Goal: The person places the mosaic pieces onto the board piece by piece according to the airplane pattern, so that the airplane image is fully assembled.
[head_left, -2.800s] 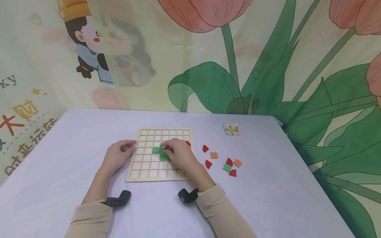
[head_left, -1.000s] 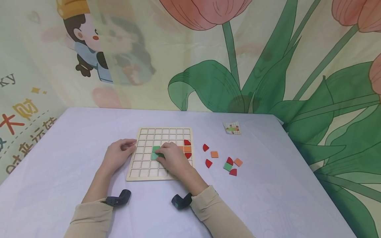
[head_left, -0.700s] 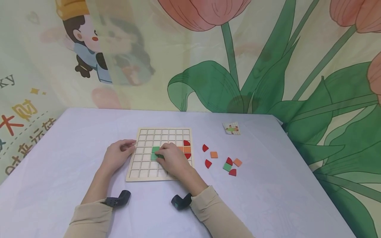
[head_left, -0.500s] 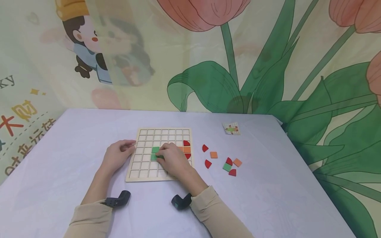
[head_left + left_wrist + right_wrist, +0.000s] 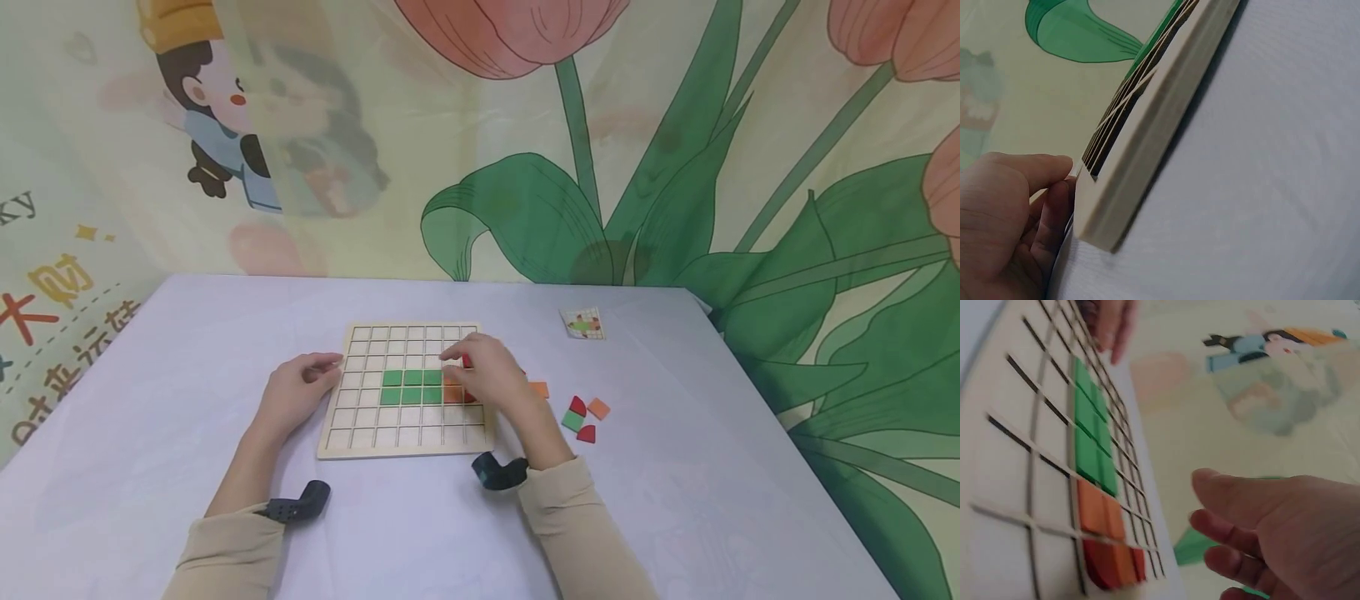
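A wooden grid board (image 5: 397,454) lies on the table. Green square tiles (image 5: 412,395) fill two rows of three near its middle, seen too in the right wrist view. Orange tiles (image 5: 1100,509) adjoin them, and red quarter-round pieces (image 5: 1099,562) flank an orange one near the right edge. My left hand (image 5: 297,390) rests at the board's left edge, fingertips touching it or very close, loosely bent. Above the board's right side hovers my right hand (image 5: 489,372), thumb and fingers apart with nothing between them. It hides part of the red and orange pieces.
Right of the board lie loose pieces: orange squares (image 5: 598,409), a green square (image 5: 573,421) and red quarter-rounds (image 5: 587,434). A small pattern card (image 5: 582,324) sits farther back. A printed backdrop (image 5: 465,125) stands behind the white-covered table (image 5: 720,467).
My right hand has let go of the green tiles at the middle, lifted and moved right. The green block it covered is now fully visible. My left hand has stayed put.
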Demonstrator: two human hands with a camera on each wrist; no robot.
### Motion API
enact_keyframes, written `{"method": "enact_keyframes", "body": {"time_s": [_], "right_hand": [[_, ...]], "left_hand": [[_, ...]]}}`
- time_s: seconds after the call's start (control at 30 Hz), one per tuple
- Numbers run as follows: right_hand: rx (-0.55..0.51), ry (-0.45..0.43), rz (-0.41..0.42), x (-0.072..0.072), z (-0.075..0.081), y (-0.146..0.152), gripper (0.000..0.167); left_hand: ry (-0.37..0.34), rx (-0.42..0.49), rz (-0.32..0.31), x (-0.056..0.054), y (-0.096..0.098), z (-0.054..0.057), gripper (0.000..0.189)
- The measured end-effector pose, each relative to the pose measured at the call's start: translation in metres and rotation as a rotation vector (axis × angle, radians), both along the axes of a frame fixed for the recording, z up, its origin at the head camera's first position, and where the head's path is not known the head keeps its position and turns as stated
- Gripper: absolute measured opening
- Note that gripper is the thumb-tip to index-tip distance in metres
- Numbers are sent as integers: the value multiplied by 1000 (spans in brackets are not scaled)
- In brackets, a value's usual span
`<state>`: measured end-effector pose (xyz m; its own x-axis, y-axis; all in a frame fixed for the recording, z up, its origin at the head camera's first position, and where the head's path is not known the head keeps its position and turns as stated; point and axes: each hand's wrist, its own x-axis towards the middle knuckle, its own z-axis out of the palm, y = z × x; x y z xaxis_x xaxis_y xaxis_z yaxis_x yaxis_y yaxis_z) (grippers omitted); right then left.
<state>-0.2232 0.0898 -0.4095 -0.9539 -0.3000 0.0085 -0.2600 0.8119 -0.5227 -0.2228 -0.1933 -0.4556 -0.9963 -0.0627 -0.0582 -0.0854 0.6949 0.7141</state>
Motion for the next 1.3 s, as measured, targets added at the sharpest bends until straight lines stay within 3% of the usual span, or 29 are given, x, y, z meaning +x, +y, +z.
{"method": "enact_keyframes", "body": {"time_s": [0.23, 0.33, 0.43, 0.67, 0.93, 1.3], "right_hand": [[27, -306, -202, 1, 9, 94, 48], [77, -455, -213, 6, 4, 125, 61], [100, -530, -193, 7, -3, 142, 73], [75, -503, -198, 3, -12, 142, 82], [56, -387, -250, -5, -23, 134, 61], [42, -423, -284, -4, -18, 133, 41]], "left_hand": [[2, -5, -2, -1, 0, -2, 40], [10, -13, -5, -2, -1, -3, 39], [16, -21, -1, -3, -2, -3, 39], [9, -18, 8, -1, -6, -3, 40], [3, -6, 18, 0, -6, -7, 41], [10, 0, 5, -1, -1, -2, 38]]}}
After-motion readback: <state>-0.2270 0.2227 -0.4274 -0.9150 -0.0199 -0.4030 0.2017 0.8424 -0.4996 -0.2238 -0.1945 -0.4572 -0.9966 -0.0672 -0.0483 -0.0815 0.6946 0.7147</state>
